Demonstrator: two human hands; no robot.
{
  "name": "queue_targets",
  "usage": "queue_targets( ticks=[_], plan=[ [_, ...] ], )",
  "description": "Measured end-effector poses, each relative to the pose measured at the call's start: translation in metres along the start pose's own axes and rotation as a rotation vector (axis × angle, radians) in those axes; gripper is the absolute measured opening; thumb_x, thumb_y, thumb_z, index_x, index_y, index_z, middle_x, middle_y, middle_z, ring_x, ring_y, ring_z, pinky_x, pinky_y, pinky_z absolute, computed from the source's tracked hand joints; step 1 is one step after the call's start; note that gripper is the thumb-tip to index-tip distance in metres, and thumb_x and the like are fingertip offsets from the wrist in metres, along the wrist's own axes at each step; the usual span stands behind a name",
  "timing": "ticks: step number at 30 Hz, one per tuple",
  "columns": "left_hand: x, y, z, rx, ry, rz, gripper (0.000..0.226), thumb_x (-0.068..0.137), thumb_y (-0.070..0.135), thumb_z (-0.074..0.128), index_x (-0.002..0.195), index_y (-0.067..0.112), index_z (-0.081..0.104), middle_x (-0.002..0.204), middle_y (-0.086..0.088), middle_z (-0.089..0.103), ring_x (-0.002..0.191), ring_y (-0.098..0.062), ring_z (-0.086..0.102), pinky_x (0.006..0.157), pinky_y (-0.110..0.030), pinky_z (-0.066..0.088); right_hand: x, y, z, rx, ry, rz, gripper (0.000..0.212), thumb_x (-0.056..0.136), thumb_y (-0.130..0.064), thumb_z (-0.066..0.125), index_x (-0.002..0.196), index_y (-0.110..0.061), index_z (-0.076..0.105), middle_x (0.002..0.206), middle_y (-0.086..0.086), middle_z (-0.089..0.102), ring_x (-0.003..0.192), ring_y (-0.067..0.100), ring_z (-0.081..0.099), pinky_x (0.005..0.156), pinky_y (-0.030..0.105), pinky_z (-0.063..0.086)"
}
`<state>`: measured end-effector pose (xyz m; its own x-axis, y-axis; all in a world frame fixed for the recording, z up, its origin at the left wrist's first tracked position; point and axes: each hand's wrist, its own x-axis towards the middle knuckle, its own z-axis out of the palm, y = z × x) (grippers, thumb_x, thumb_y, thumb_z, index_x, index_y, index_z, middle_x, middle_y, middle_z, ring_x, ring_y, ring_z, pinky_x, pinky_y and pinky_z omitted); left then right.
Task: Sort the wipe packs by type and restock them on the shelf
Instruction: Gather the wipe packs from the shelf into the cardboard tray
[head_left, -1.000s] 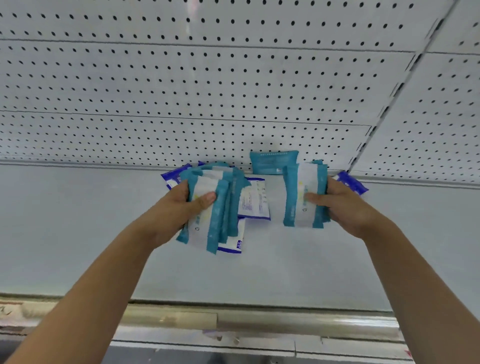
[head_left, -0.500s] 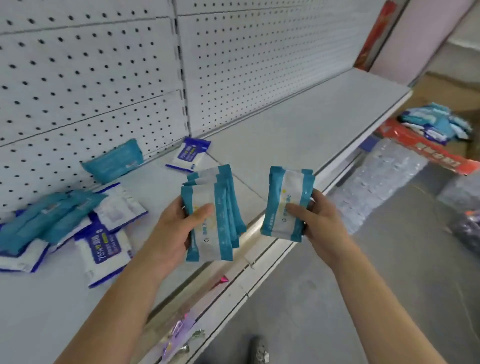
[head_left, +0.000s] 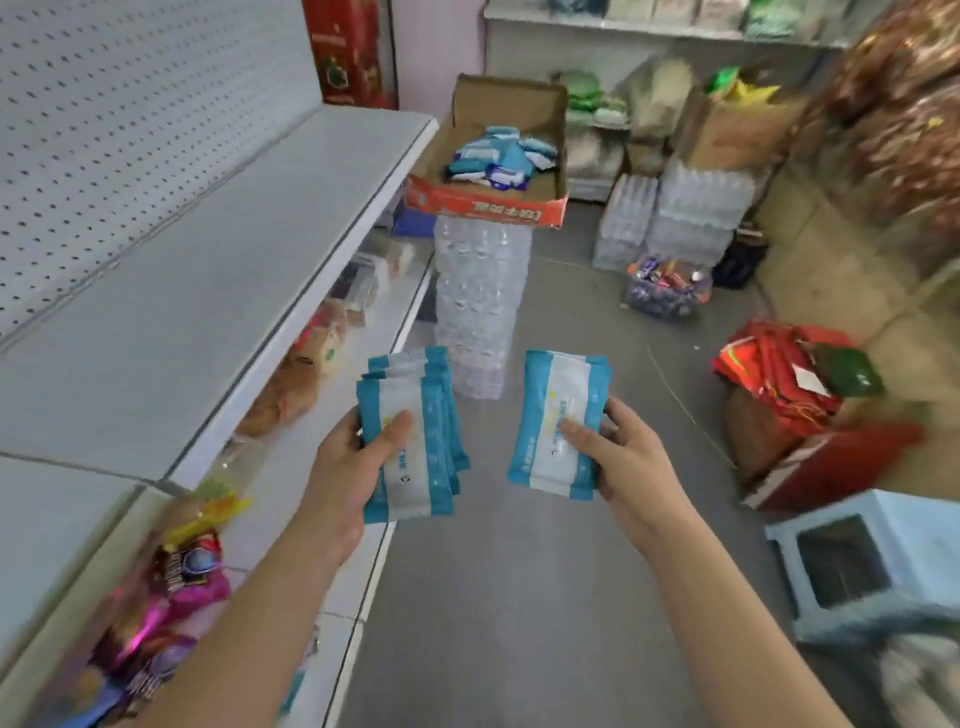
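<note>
Item 1. Left hand (head_left: 348, 467): I log it closed around a fanned bundle of teal-and-white wipe packs (head_left: 415, 457), thumb flat on the front pack, fingers behind. I count at least three packs by their offset edges. The bundle hangs in the aisle, just off the front edge of the white shelf (head_left: 208, 291).

Item 2. Right hand (head_left: 623, 457): it grips a second lot of teal-and-white packs (head_left: 558, 421), thumb across the face, fingers curled at the right edge. I see one pack plainly and a further edge behind it; I cannot tell the exact count. This lot sits farther out from the shelf than the left bundle, the two lots apart.

Item 3. White shelf: its board shows bare in this view, backed by a pegboard panel (head_left: 130, 104).

Item 4. Lower shelf (head_left: 363, 343), beneath the white shelf: assorted snack bags, blurred.

Item 5. Stack of shrink-wrapped water bottles (head_left: 480, 291), standing on the floor off the far end of the white shelf.

Item 6. Cardboard box (head_left: 483, 205), open, resting on top of that bottle stack, beside the shelf's far corner. Inside lies a heap of loose wipe packs (head_left: 498, 158), teal and blue-white mixed.

Item 7. Across the aisle from the shelf: a pile of red bags (head_left: 779, 379) and a pale blue stool (head_left: 872, 561).
</note>
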<state>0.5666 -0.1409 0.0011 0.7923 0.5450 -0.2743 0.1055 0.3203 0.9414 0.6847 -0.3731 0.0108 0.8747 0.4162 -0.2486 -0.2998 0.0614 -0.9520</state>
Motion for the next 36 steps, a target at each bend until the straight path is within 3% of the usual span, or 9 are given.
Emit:
queue_targets(
  ticks=[2, 6, 9, 14, 24, 30, 36],
  plan=[
    [0.012, -0.006, 0.041, 0.026, -0.051, -0.013, 0.038, 0.080, 0.028, 0.073, 0.116, 0.016, 0.067, 0.109, -0.009, 0.075, 0.097, -0.030, 0.073, 0.081, -0.045, 0.059, 0.008, -0.007, -0.032, 0.020, 0.039, -0.006, 0.030, 0.092, -0.004, 0.066, 0.121, -0.013, 0.063, 0.110, 0.012, 0.074, 0.100, 0.033, 0.072, 0.087, 0.047, 0.059],
    [0.038, -0.010, 0.103, 0.068, -0.112, -0.017, 0.025, 0.087, 0.024, 0.069, 0.111, 0.017, 0.068, 0.105, -0.006, 0.077, 0.093, -0.026, 0.074, 0.070, -0.037, 0.060, 0.033, -0.017, -0.087, 0.018, 0.118, -0.019, 0.027, 0.090, -0.006, 0.069, 0.116, -0.015, 0.066, 0.109, 0.009, 0.075, 0.099, 0.031, 0.072, 0.086, 0.045, 0.059],
    [0.064, -0.008, 0.133, 0.094, -0.147, -0.023, 0.033, 0.080, 0.031, 0.071, 0.110, 0.018, 0.068, 0.104, -0.004, 0.077, 0.093, -0.024, 0.075, 0.071, -0.037, 0.060, 0.055, -0.022, -0.117, 0.017, 0.169, -0.019, 0.028, 0.090, -0.009, 0.070, 0.115, -0.019, 0.068, 0.109, 0.006, 0.075, 0.098, 0.027, 0.073, 0.076, 0.035, 0.061],
    [0.131, 0.006, 0.175, 0.124, -0.215, -0.037, 0.043, 0.077, 0.037, 0.071, 0.115, 0.017, 0.067, 0.106, -0.002, 0.077, 0.094, -0.022, 0.074, 0.080, -0.042, 0.058, 0.119, -0.033, -0.135, 0.026, 0.222, -0.003, 0.031, 0.089, -0.007, 0.071, 0.118, -0.016, 0.065, 0.110, 0.004, 0.075, 0.101, 0.026, 0.073, 0.091, 0.049, 0.057],
    [0.285, 0.030, 0.273, 0.075, -0.280, -0.072, 0.039, 0.077, 0.036, 0.072, 0.113, 0.022, 0.068, 0.108, -0.002, 0.076, 0.099, -0.024, 0.073, 0.087, -0.046, 0.057, 0.255, -0.083, -0.183, 0.038, 0.328, -0.012, 0.040, 0.085, -0.010, 0.075, 0.122, -0.016, 0.062, 0.110, 0.003, 0.075, 0.100, 0.024, 0.073, 0.089, 0.047, 0.058],
    [0.373, 0.024, 0.355, 0.090, -0.269, -0.067, 0.034, 0.081, 0.033, 0.072, 0.113, 0.020, 0.068, 0.108, -0.002, 0.076, 0.100, -0.026, 0.073, 0.090, -0.050, 0.057, 0.352, -0.109, -0.240, 0.049, 0.350, -0.033, 0.038, 0.084, -0.006, 0.075, 0.119, -0.016, 0.063, 0.108, 0.004, 0.076, 0.099, 0.026, 0.073, 0.086, 0.045, 0.059],
    [0.461, 0.042, 0.436, 0.098, -0.175, -0.063, 0.025, 0.090, 0.027, 0.069, 0.114, 0.021, 0.067, 0.108, -0.001, 0.077, 0.098, -0.024, 0.074, 0.091, -0.050, 0.056, 0.470, -0.159, -0.298, 0.042, 0.253, -0.030, 0.037, 0.085, -0.012, 0.075, 0.120, -0.018, 0.064, 0.109, 0.003, 0.076, 0.098, 0.026, 0.074, 0.088, 0.046, 0.058]
  ],
)
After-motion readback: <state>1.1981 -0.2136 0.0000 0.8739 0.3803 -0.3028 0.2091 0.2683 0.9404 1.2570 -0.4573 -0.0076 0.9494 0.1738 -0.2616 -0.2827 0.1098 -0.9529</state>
